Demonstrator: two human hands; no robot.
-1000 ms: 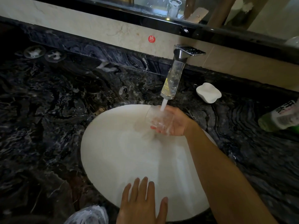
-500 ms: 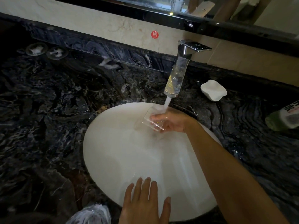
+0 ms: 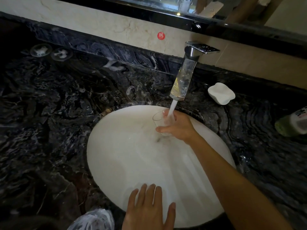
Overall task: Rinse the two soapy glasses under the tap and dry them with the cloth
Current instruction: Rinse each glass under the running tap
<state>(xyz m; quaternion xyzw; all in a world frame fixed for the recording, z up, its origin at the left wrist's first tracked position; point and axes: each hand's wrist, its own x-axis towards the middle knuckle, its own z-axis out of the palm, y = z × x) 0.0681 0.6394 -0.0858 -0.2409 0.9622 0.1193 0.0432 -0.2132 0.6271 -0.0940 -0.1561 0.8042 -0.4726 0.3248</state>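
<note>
My right hand (image 3: 180, 126) grips a clear glass (image 3: 159, 118) over the white basin (image 3: 116, 163). The glass stands nearly upright, mouth up, and the stream from the tap (image 3: 182, 80) runs into it. Water pours white and steady. My left hand (image 3: 149, 211) lies flat on the near rim of the basin, fingers spread, holding nothing. At the far left of the dark marble counter are two round glassy shapes (image 3: 51, 52) with white foam; I cannot tell what they are. No cloth shows that I can make out.
A white soap dish (image 3: 221, 93) sits right of the tap. A green bottle (image 3: 292, 123) lies on the counter at the right edge. Crinkled clear plastic (image 3: 93, 219) sits at the near edge, left of my left hand. A red sticker (image 3: 161, 35) marks the beige backsplash.
My right hand tipped the glass on its side half a second ago and has now turned it mouth up under the stream. My left hand stays on the rim.
</note>
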